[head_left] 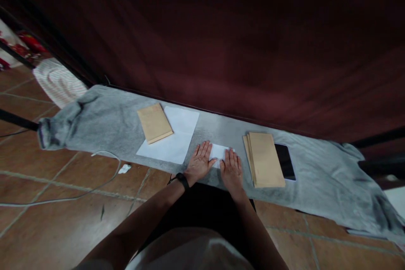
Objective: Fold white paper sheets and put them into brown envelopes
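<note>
A small white folded paper (218, 152) lies on the grey cloth, partly covered by both of my hands. My left hand (200, 162) rests flat on its left end, fingers stretched out and the thumb pointing inward. On its right end lies my right hand (232, 168), also flat with the fingers extended. To the left are white paper sheets (180, 135) with a brown envelope (154, 122) on top of them. Just right of my right hand sits a small stack of brown envelopes (265, 160), slightly fanned at its left edge.
A dark-screened phone (285, 161) lies beside the envelope stack, partly under it. The grey cloth (110, 114) covers a long narrow surface backed by a dark red curtain (221, 50). A white cable (79, 196) runs over the tiled floor (63, 236) at left.
</note>
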`<state>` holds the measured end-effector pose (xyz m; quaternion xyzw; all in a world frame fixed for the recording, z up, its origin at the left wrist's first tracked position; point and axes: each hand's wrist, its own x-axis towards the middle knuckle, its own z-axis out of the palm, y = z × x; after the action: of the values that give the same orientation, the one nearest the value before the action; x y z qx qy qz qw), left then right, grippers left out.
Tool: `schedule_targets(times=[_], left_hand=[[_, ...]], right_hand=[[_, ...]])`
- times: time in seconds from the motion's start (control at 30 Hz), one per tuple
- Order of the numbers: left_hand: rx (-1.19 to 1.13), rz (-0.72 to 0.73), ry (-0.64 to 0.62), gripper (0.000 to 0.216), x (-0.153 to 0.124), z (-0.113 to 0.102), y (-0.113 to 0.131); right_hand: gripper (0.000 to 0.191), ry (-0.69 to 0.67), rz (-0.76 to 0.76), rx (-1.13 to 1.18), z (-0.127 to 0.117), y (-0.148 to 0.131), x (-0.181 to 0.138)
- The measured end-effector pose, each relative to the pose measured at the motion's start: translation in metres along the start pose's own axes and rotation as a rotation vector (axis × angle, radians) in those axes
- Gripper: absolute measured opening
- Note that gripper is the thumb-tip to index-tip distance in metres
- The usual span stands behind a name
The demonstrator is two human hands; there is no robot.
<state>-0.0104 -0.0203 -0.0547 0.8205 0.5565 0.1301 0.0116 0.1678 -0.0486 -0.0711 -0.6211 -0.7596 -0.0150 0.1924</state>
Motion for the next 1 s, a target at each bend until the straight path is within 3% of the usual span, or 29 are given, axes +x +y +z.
schedule_targets(times=[0.47,0.73,0.87,1.0], left_hand=[[0.015,-0.014,-0.016,0.078,-0.006,-0.011,0.002],[0.034,-0.032,-0.048,0.079,-0.005,-0.004,0.002],[0.032,-0.045,-0.072,0.080,-0.003,0.000,0.001],[0.038,-0.045,-0.070,0.080,-0.003,0.000,0.001]], right_hand=[[0.057,-0.004,0.007,-0.064,0.000,0.022,-0.011],[0.056,0.038,0.020,-0.062,-0.005,0.031,-0.017],[0.058,0.081,0.049,-0.015,-0.010,0.025,-0.016],[0.058,0.043,-0.006,0.046,-0.015,0.000,-0.013]])
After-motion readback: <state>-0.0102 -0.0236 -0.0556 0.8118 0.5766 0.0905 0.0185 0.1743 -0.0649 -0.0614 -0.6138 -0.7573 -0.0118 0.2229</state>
